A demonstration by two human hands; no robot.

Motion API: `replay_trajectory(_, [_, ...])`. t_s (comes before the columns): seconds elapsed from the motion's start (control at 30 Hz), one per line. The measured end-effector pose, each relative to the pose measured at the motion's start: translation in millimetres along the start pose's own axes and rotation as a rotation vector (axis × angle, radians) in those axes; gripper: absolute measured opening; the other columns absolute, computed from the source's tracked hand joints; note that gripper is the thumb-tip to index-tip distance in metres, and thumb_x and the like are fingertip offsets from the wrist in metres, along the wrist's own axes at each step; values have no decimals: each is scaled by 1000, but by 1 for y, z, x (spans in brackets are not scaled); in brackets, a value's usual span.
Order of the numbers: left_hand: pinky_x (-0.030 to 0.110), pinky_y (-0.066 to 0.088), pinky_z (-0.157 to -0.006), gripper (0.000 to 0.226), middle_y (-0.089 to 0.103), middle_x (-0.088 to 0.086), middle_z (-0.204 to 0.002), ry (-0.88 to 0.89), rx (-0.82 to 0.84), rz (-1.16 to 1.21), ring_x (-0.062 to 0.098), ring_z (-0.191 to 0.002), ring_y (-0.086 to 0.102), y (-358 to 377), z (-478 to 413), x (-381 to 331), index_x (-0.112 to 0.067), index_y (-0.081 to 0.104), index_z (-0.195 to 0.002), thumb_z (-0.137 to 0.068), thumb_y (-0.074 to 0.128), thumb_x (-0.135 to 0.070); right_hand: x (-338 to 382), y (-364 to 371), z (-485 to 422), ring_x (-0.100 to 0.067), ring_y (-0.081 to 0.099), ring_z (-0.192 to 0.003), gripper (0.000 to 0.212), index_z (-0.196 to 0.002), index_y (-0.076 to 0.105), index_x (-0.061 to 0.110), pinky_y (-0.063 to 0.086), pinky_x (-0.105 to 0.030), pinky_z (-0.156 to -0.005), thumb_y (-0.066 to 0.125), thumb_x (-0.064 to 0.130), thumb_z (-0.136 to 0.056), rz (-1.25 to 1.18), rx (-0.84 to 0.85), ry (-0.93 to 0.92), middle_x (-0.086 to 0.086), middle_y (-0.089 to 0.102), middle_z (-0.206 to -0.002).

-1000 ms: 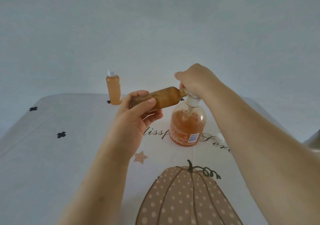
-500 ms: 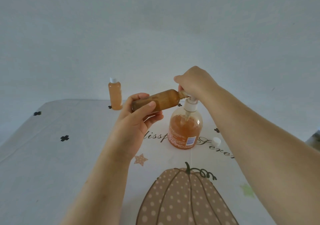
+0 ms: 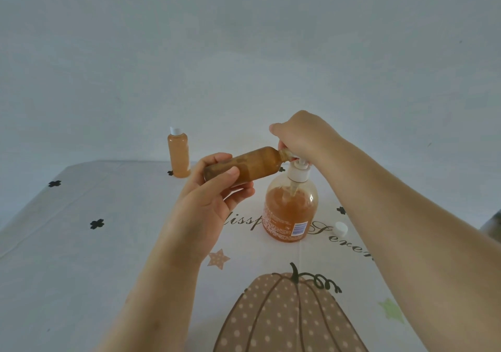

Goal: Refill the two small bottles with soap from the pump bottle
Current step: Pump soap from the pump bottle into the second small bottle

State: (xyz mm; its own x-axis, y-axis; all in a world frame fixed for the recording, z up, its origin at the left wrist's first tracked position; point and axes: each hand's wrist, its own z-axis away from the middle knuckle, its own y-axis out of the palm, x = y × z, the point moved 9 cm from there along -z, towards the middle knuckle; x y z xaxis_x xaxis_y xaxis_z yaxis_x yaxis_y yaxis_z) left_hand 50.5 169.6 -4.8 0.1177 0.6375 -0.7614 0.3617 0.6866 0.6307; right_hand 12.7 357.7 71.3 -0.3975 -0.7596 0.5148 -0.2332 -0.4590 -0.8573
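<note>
My left hand (image 3: 214,197) grips a small amber bottle (image 3: 252,165), held almost level with its open mouth against the spout of the pump bottle (image 3: 290,210). The pump bottle stands upright on the table, about two-thirds full of orange soap. My right hand (image 3: 301,134) covers the white pump head (image 3: 298,174), fingers curled down over it. A second small bottle (image 3: 179,155), full of orange soap and closed with a white cap, stands upright at the table's far left edge. A loose white cap (image 3: 340,228) lies right of the pump bottle.
The table wears a white cloth (image 3: 81,270) printed with a dotted pumpkin, stars, black clovers and script lettering. A plain pale wall stands close behind the far edge. A dark object shows at the right border.
The pump head has risen a little under my right hand. The view has tilted, so everything sits lower in the frame. My left hand keeps the small bottle at the spout.
</note>
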Motion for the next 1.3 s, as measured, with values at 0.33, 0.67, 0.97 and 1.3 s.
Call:
replay_trajectory(0.33, [32,57,-72,28,67,14,-100,0,-27,-41,26,-81,69,-9,-5,3,-11,60,-101,-74,66,-7,-8,14,-16,-22,57,-61,26,-95,78,11,41,-28,-58,56,22,-87,13,-40,-50,-6,74,-81])
replay_trajectory(0.67, [34,58,-75,29,69,15,-100,-7,-28,-25,28,-82,69,-6,-1,2,-8,60,-103,-75,68,-5,-5,4,0,-22,54,-55,30,-96,77,8,40,-28,-57,53,23,-86,-10,-71,-35,-4,64,-69])
replay_trajectory(0.97, [38,57,-85,33,67,16,-106,20,50,-27,31,-89,68,5,4,-2,-6,56,-111,-79,66,-7,7,-17,14,-23,58,-58,32,-99,74,7,45,-29,-63,50,27,-92,35,-92,-78,-5,64,-69])
replay_trajectory(1.3, [36,59,-76,28,68,15,-96,1,0,-1,28,-80,69,0,0,0,-7,57,-104,-79,67,-2,7,-12,9,-22,57,-62,34,-91,72,11,40,-28,-58,44,30,-93,50,-139,-75,-3,67,-73])
